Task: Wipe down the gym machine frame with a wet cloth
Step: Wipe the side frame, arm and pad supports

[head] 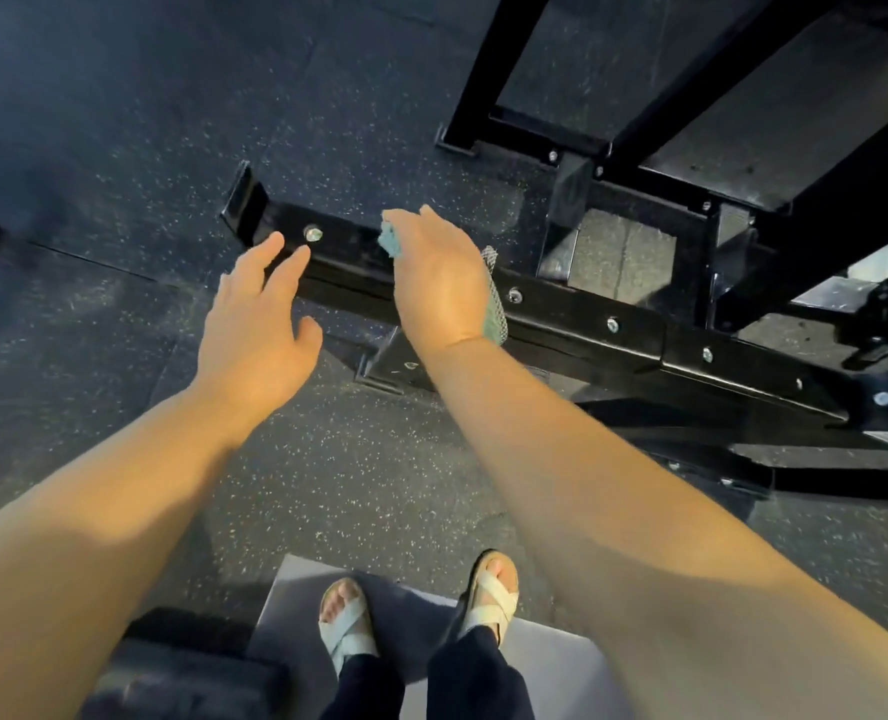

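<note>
Right hand (pixel 439 283) palm-down, arm outstretched, gripping teal cloth (pixel 495 304) against black frame bar (pixel 587 324); left hand (pixel 255 324) alongside, fingers spread, relaxed, holding nothing.

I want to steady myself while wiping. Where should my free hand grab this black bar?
Probably the bare stretch by the bolt, left of the cloth, coming from above: the bar is a square tube lying level, so the left hand can wrap its top and near face.
</note>
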